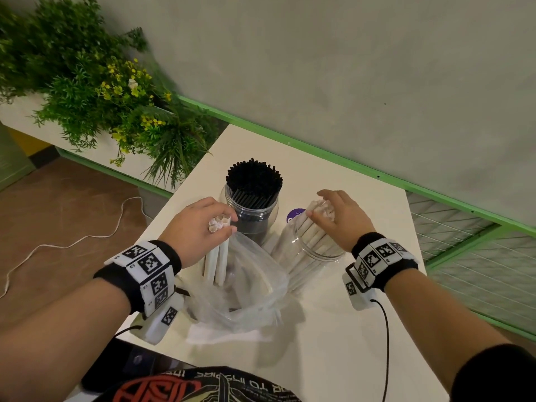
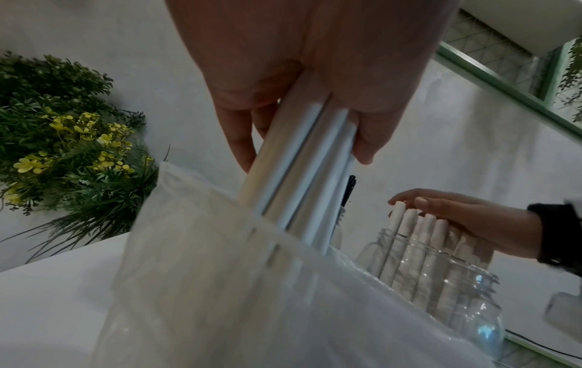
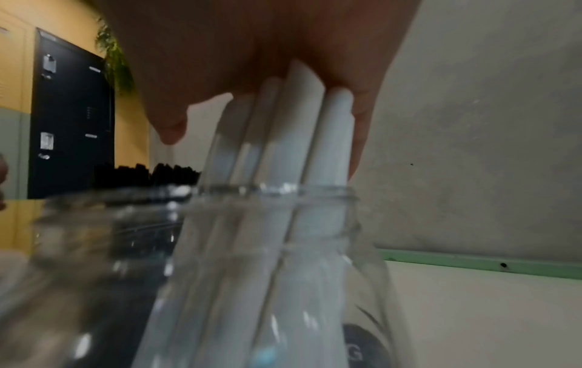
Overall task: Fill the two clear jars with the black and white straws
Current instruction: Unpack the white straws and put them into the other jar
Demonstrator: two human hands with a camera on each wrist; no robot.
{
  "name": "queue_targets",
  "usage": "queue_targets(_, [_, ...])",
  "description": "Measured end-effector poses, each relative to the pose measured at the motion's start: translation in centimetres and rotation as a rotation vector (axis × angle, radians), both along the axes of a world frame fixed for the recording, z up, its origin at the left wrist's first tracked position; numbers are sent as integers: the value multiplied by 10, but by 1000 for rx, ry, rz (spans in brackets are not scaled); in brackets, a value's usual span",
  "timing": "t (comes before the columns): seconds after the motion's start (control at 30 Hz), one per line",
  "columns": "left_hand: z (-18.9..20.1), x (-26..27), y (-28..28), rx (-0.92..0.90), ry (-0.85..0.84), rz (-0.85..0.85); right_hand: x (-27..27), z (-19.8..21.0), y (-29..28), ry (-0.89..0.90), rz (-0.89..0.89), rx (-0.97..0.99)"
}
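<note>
On the white table (image 1: 348, 338) stand two clear jars. The far jar (image 1: 251, 219) is packed with black straws (image 1: 253, 178). The right jar (image 1: 316, 253) holds several white straws (image 3: 283, 149) that lean to the right. My right hand (image 1: 322, 207) lies over their tops with the fingers nearly straight; the right wrist view shows the palm on the straw ends. My left hand (image 1: 223, 223) grips a small bundle of white straws (image 2: 293, 189), whose lower ends stand inside a clear plastic bag (image 1: 246, 291) at the front.
A purple lid (image 1: 295, 215) lies between the jars. A planter of green plants with yellow flowers (image 1: 101, 97) stands off the table's left corner. A grey wall with a green rail (image 1: 319, 149) runs behind. A white cable (image 1: 72, 242) trails on the floor.
</note>
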State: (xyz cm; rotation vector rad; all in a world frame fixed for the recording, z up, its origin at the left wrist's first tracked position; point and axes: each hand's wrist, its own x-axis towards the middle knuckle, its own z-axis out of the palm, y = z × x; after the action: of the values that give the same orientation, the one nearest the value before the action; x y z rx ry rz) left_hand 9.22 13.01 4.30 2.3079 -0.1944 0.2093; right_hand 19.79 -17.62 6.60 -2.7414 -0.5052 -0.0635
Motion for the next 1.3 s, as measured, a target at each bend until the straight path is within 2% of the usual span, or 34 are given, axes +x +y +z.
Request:
queue_targets(0.17, [2, -1, -2, 4, -2, -8, -1, -6, -2, -63, 67, -125])
queue_targets(0.3, [2, -2, -4, 0, 0, -15, 11, -4, -3, -91, 29, -17])
queue_targets(0.4, [2, -2, -4, 1, -2, -17, 10, -3, -3, 10, -6, -47])
queue_targets(0.47, [2, -3, -4, -5, 6, -28, 4, 1, 2, -5, -41, -96])
queue_targets(0.53, [3, -2, -3, -35, 18, -36, -9, 12, 12, -137, -49, -15])
queue_targets(0.6, [4, 0, -1, -77, 27, -26, -31, 20, 30, -195, 7, 160])
queue_targets(0.67, [6, -1, 1, -98, 29, -11, -58, 19, 51, -81, 84, 320])
queue_targets(0.8, [15, -6, -4, -211, -12, -26, -96, -8, 95, 340, 163, 597])
queue_targets(0.87, [18, -10, -11, -263, 12, -59, -101, -23, 112, 445, 171, 702])
queue_targets(1.1, [11, -26, -10, -303, 63, -42, -99, -54, 127, 456, 130, 747])
queue_targets(1.3, [11, -34, -8, -297, 89, -7, -104, -54, 128, 444, 90, 825])
